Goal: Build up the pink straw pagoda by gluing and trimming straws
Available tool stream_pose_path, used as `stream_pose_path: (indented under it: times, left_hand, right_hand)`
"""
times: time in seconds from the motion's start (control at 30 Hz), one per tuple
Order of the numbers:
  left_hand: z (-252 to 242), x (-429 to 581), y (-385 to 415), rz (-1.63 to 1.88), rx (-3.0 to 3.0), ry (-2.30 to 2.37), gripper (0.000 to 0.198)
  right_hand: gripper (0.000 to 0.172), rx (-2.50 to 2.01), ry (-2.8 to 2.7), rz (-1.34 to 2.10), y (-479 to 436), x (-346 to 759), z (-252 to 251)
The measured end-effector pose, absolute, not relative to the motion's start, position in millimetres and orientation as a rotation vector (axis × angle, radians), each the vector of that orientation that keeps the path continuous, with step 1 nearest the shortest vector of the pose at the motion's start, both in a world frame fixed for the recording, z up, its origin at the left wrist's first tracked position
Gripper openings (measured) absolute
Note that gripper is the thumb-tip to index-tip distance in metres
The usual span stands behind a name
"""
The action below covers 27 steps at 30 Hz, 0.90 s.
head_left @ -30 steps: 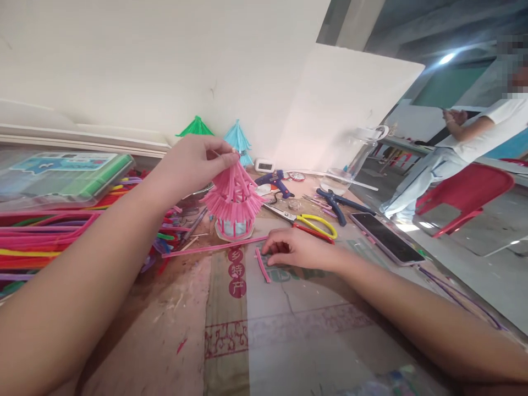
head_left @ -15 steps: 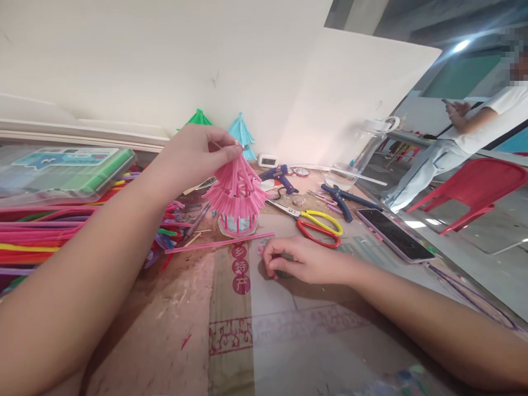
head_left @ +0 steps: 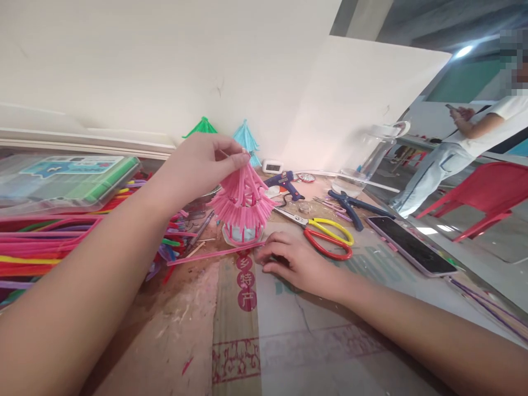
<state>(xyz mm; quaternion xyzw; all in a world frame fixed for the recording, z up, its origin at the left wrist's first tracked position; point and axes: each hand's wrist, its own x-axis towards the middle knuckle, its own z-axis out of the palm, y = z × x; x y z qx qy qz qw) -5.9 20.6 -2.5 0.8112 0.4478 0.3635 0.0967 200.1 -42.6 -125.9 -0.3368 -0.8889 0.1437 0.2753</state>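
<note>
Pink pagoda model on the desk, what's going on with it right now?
A person's left hand pinches the tip of the pink pagoda, made of pipe cleaners, standing on the cardboard. The right hand rests on the cardboard beside its base, fingertips by a long pink pipe cleaner. Scissors, a glue gun and a phone lie behind.

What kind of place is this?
Most likely a craft workbench: a heap of coloured pipe cleaners, a glue gun and scissors lie around a pink pavilion model held by the left hand.

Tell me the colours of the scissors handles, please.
One handle of the scissors is yellow, the other red, seen in the head view beside the right hand.
</note>
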Motion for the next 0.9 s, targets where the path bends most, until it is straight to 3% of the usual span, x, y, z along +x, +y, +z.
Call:
stream_pose_path:
  times: [0.37, 0.47, 0.53, 0.6, 0.67, 0.77, 0.9]
  left_hand:
    - [-2.5, -3.9, 22.0, 1.076, 2.385, 1.309, 0.023]
    - [-1.0, -3.7, 19.4, 1.066, 2.377, 1.334, 0.022]
    - [0.4, -3.4, 17.4, 1.046, 2.372, 1.361, 0.023]
    - [1.6, -2.8, 15.9, 1.030, 2.375, 1.381, 0.024]
    - [2.3, -2.2, 15.2, 1.030, 2.383, 1.389, 0.024]
    - [2.4, -1.8, 15.6, 1.034, 2.379, 1.391, 0.023]
    - [1.7, -2.0, 16.9, 1.025, 2.366, 1.374, 0.023]
  right_hand:
    - [0.016, -0.956, -2.353, 0.443, -43.2, 197.3, -122.1]
    - [0.016, -0.769, -2.353, 1.018, -58.3, 207.3, -92.4]
    - [0.021, -0.329, -2.533, 1.562, -70.2, 215.4, -71.5]
    - [0.024, -0.142, -2.640, 1.786, -77.8, 221.5, -58.5]
    - [0.024, -0.362, -2.627, 1.723, -77.6, 224.3, -57.9]
    - [0.017, -0.892, -2.412, 1.332, -66.1, 222.1, -75.9]
    - [0.016, -1.074, -2.285, 1.006, -55.7, 207.3, -99.7]
